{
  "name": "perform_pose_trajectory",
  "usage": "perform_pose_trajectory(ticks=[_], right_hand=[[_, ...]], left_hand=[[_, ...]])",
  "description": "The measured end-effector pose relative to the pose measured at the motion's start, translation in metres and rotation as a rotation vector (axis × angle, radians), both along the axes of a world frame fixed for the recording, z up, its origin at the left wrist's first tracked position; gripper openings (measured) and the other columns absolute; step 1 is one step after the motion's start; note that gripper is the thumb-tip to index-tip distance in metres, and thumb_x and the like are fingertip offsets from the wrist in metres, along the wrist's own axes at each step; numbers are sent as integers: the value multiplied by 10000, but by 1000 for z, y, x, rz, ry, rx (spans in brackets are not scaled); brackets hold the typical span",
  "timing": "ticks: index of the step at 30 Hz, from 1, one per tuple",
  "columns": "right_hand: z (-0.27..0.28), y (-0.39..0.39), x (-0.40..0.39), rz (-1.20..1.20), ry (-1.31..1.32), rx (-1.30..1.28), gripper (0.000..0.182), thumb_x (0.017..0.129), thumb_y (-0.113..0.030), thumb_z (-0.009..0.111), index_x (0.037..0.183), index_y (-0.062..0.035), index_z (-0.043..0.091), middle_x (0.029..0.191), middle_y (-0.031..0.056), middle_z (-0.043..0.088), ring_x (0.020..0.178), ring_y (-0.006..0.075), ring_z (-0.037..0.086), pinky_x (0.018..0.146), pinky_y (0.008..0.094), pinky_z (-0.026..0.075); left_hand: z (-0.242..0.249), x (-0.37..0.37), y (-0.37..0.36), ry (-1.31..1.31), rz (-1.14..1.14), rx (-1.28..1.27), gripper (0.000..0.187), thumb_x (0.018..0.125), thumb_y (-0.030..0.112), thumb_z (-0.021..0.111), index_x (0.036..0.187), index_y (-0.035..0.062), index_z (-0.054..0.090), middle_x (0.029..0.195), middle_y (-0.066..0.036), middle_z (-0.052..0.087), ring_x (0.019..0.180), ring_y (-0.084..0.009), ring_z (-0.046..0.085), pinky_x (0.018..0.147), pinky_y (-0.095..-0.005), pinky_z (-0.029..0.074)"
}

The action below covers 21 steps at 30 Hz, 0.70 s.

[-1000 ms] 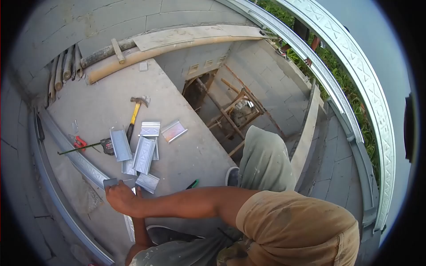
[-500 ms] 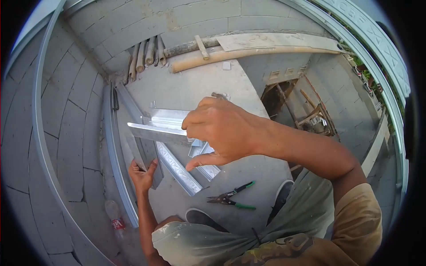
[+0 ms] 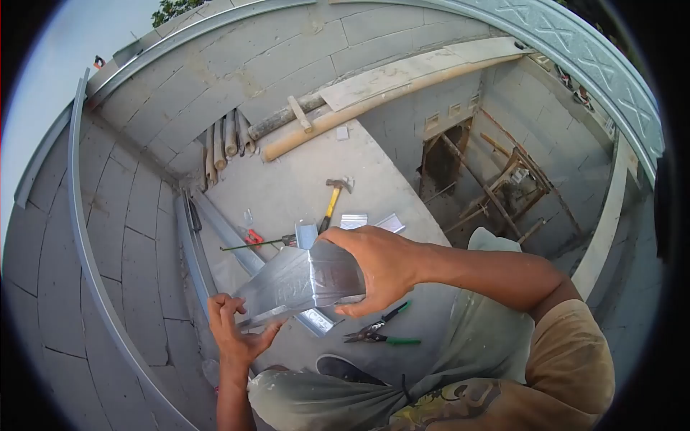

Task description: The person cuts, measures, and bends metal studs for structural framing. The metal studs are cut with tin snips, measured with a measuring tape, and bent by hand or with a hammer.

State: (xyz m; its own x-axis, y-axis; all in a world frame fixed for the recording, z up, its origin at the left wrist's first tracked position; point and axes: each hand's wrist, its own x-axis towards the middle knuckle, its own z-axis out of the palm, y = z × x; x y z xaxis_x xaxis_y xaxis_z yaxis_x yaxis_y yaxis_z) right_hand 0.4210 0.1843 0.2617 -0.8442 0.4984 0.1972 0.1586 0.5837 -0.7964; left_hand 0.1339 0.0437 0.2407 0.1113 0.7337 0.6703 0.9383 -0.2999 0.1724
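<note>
A bent sheet-metal piece is lifted above the concrete floor, between my two hands. My right hand grips its right end, thumb below and fingers over the top edge. At its left end is my left hand, fingers curled and apart from the thumb, near the metal's lower left edge; whether it touches is unclear. Green-handled snips lie on the floor below my right hand. Beyond the metal are a yellow-handled hammer and a red-handled tool. Short metal offcuts lie near the hammer.
Long metal channels run along the left block wall. Bamboo poles and a plank lie at the back. On the right, the concrete floor ends at a deep opening with timber below.
The sheet-metal piece is now raised and turned between my hands. My right hand has moved down and closed on it. The view has shifted, and the hammer and red-handled tool now show.
</note>
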Motion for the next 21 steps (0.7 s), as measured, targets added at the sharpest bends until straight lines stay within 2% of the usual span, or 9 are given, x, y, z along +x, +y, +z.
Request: perform_pose_trajectory(ticks=[2, 4, 6, 8, 10, 11, 14, 20, 21], right_hand=[[4, -4, 1, 28, 89, 117, 854, 650, -354, 844, 1276, 53, 430, 992, 218, 635, 897, 373, 657, 774, 425, 513], [11, -10, -3, 44, 163, 102, 858, 645, -349, 845, 1276, 56, 429, 1006, 218, 634, 893, 375, 656, 772, 428, 513], [16, -13, 4, 51, 257, 118, 860, 615, -361, 856, 1251, 53, 451, 1037, 222, 628, 893, 375, 655, 757, 426, 513], [16, -4, 16, -28, 264, 128, 858, 591, -378, 866, 1226, 47, 475, 1054, 225, 624, 897, 373, 656, 745, 421, 514], [18, 9, 24, -37, 459, 652, 807, 517, -405, 886, 1100, 23, 529, 968, 186, 643, 849, 353, 665, 713, 404, 514], [20, 16, 27, -60, 445, 645, 807, 517, -405, 886, 1100, 23, 529, 968, 186, 643, 849, 353, 665, 713, 404, 514], [26, 18, 42, 145, 194, 334, 708, 446, -366, 875, 952, -17, 523, 708, 105, 618, 656, 336, 648, 613, 400, 509], [14, 7, 43, 89, 399, 394, 700, 443, -334, 867, 969, -6, 542, 780, 114, 621, 687, 334, 646, 604, 403, 507], [15, 4, 38, 102, 475, 413, 716, 443, -338, 870, 989, 3, 555, 815, 110, 619, 705, 323, 647, 616, 404, 510]], left_hand=[[37, 18, -8, 44, 53, 43, 570, 544, 212, 888, 981, 44, 563, 859, -134, 553, 770, -303, 583, 681, -414, 466], [58, 27, 6, 348, 2, -280, 798, 527, 363, 924, 1119, 25, 509, 1005, -149, 525, 925, -316, 555, 833, -430, 456], [13, -36, 6, -186, -226, -454, 840, 574, 311, 865, 1244, -17, 479, 1113, -145, 517, 1039, -257, 550, 914, -378, 448], [50, -1, 11, -369, -256, -596, 855, 549, 284, 864, 1253, -23, 490, 1178, -137, 532, 1088, -248, 552, 924, -373, 452], [42, 8, 8, -411, -368, -330, 753, 626, 348, 833, 1198, -46, 543, 1159, -137, 575, 1034, -261, 592, 884, -361, 482], [41, 11, 9, -415, -390, -347, 753, 626, 348, 833, 1198, -46, 543, 1159, -137, 575, 1034, -261, 592, 884, -361, 482], [41, 23, 16, -759, -228, -352, 779, 609, 377, 835, 1200, -37, 541, 1119, -143, 578, 977, -250, 587, 839, -357, 475], [43, 35, 18, -1373, 407, -238, 831, 575, 435, 839, 1202, -19, 538, 1039, -153, 583, 865, -228, 578, 750, -350, 461], [22, 13, -6, -596, 33, -126, 861, 587, 475, 837, 1214, -27, 528, 1014, -167, 579, 865, -247, 581, 727, -359, 457]])
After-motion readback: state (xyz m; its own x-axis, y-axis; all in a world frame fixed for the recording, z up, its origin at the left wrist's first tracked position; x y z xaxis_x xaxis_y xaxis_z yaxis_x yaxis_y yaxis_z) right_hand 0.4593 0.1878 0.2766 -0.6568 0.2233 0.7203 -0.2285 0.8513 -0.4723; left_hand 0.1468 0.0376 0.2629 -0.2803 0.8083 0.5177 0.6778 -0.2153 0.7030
